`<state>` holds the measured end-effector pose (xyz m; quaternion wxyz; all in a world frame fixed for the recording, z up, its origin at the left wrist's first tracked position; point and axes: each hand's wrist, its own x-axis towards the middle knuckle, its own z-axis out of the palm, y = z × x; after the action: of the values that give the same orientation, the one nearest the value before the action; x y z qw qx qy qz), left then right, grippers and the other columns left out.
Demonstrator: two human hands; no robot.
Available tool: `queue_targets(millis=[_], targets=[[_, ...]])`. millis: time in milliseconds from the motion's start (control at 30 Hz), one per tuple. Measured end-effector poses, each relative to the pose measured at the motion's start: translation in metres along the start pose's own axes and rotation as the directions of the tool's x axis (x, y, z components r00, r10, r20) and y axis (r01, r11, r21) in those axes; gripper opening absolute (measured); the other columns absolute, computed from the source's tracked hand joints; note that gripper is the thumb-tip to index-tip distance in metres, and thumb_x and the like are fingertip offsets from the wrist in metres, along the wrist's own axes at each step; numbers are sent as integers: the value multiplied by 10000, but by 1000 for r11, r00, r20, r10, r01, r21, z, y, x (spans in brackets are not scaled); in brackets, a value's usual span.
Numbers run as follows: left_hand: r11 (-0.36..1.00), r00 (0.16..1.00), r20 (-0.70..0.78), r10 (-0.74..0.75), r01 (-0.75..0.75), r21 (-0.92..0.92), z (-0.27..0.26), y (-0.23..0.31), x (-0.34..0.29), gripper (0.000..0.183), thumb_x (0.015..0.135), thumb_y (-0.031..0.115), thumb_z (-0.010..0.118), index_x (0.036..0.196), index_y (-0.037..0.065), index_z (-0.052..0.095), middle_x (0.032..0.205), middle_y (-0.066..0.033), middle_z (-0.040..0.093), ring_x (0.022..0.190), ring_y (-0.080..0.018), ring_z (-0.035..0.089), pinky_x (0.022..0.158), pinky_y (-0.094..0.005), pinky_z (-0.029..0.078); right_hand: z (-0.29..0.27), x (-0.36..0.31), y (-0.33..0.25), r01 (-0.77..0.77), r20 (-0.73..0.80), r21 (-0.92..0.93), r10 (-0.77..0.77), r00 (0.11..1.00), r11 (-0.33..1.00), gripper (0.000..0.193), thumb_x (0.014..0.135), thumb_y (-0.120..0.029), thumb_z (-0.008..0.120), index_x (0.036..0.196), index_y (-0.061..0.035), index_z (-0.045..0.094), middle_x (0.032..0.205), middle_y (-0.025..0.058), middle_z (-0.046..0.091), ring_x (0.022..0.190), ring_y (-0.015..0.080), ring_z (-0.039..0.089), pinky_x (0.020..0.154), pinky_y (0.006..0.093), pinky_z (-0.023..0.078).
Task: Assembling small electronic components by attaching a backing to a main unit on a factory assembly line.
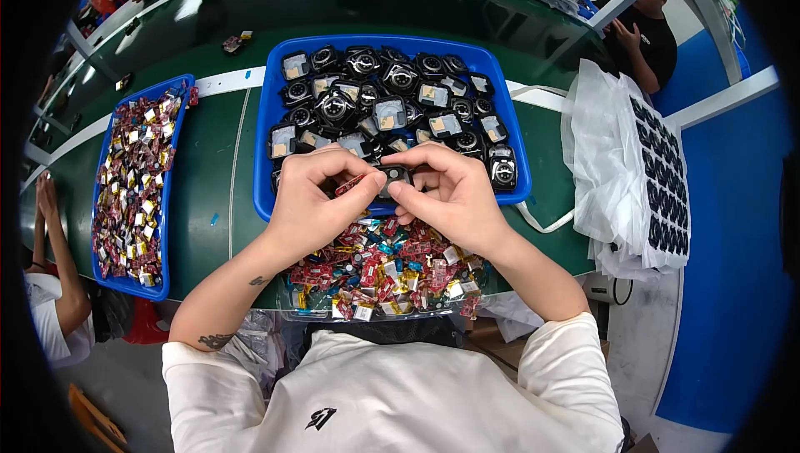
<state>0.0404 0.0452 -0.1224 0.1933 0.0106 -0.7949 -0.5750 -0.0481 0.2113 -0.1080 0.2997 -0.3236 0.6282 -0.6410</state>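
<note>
Over the near edge of a blue tray (260, 145), both my hands meet at a black watch case (395, 176). My right hand (454, 199) pinches the case between thumb and fingers. My left hand (321, 199) is closed, with a small red circuit board (350, 184) showing between thumb and index finger. Its thumb tip touches the case's left side; whether the board is joined to the case is hidden. Many similar black watch cases (400, 78) fill the tray. Below my hands lies a heap of red circuit boards with white and yellow parts (400, 274).
A long blue tray (169, 195) of red boards stands to the left on the green bench (221, 136). White sheets (596, 170) with rows of black parts (661, 178) lie at right. Other people sit at far left and far right. A few loose parts (236, 43) lie farther back.
</note>
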Motion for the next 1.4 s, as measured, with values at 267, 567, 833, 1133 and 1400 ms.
queue_targets(millis=[267, 567, 833, 1133, 1400], targets=[[990, 996, 4, -87, 87, -115, -2, -1, -1, 112, 789, 85, 682, 774, -26, 679, 695, -30, 641, 597, -37, 528, 532, -193, 407, 3, 0, 3, 38, -9, 5, -38, 999, 999, 226, 842, 16, 600, 1065, 49, 575, 944, 51, 503, 676, 79, 612, 578, 190, 492], [996, 997, -3, -74, 74, -41, 2, 0, -1, 106, 774, 89, 694, 767, -17, 686, 698, -46, 641, 601, -47, 536, 540, -198, 414, 6, -1, 0, 25, -45, 0, -25, 999, 1000, 202, 856, -10, 603, 1044, 60, 584, 932, 56, 502, 684, 89, 613, 570, 192, 526], [952, 990, -28, -137, 124, -278, 5, 3, -4, 97, 788, 56, 710, 834, -21, 674, 786, -51, 660, 684, -63, 596, 605, -195, 476, 1, -3, 0, 56, -165, 59, -46, 985, 997, 144, 875, -31, 587, 990, 53, 565, 897, 90, 575, 701, 122, 634, 561, 225, 559], [951, 999, -5, -53, 48, -304, 4, 1, -4, 84, 799, 33, 700, 848, -20, 658, 804, -56, 652, 716, -76, 601, 648, -197, 481, -2, 2, 3, 113, -162, 139, -90, 983, 984, 158, 857, -13, 605, 990, 40, 538, 901, 87, 587, 755, 112, 626, 619, 242, 576], [865, 974, 119, -191, 224, -450, 0, 8, -2, 70, 812, 4, 678, 863, -40, 661, 827, -68, 657, 748, -81, 608, 671, -200, 490, 0, 0, 12, 228, -228, -43, -231, 946, 973, 147, 810, 11, 638, 935, 26, 564, 915, 61, 588, 775, 84, 615, 615, 196, 526]])
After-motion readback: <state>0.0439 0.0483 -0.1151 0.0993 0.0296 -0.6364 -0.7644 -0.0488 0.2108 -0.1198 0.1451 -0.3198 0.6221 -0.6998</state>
